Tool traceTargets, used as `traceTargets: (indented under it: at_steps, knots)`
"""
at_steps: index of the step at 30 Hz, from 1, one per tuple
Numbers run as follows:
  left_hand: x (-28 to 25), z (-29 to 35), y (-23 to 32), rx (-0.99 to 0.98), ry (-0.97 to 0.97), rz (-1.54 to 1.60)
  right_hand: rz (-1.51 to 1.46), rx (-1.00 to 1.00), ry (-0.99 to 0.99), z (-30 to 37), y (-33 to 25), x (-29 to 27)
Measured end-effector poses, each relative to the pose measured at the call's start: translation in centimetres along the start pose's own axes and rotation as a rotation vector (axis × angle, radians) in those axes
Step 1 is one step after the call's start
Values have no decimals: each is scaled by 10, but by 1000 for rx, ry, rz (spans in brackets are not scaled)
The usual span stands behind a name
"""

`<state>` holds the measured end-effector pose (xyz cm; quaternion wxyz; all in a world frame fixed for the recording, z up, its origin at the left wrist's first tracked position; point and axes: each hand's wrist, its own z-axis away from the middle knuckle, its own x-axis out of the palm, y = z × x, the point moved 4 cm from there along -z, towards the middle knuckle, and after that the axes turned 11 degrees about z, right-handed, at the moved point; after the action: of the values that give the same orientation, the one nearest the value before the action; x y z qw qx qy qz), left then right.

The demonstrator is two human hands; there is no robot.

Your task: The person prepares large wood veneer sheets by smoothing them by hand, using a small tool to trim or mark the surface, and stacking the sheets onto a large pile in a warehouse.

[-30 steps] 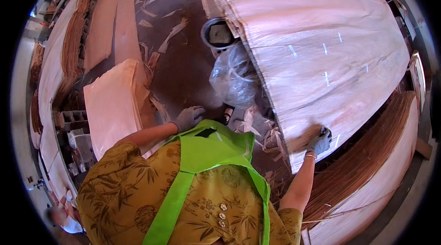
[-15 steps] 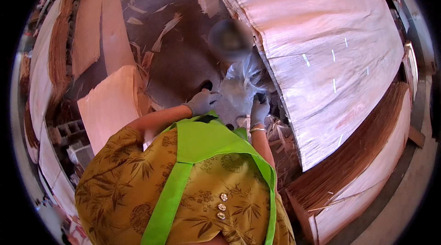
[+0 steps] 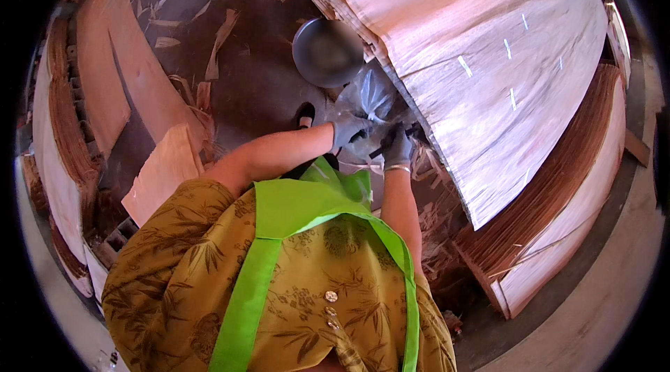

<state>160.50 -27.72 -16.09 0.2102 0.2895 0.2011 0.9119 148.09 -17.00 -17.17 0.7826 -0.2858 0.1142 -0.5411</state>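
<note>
A clear plastic bag [image 3: 368, 96], gathered into folds, sits beside the large stack of wood veneer sheets [image 3: 474, 72]. My left hand [image 3: 345, 130], in a grey glove, has its fingers curled in at the near side of the bag and seems to pinch its plastic. Close by on the right, my right hand [image 3: 398, 147], also gloved and with a bracelet at the wrist, is closed around a small black object [image 3: 379, 151]. What kind of object it is does not show. Part of the bag is hidden behind both hands.
A round metal-rimmed container [image 3: 300, 58], its inside blurred, stands just beyond the bag. Another veneer stack [image 3: 551, 211] lies at right. Loose veneer sheets [image 3: 98, 79] lean at left. Wood scraps [image 3: 222, 44] litter the floor, and a dark shoe [image 3: 305, 115] shows near my left forearm.
My left hand has moved right, from open floor to the bag, close to my right hand. The bag's folds now look more gathered. The whole view has turned slightly.
</note>
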Motion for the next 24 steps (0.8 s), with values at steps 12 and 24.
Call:
traceTargets:
  at_steps: [12, 24]
  knots:
    - [26, 60, 93, 65, -82, -441, -13, -176, -277, -9, -10, -2]
    - [-14, 60, 80, 50, 27, 189, 76, -232, -356, -6, 5, -1]
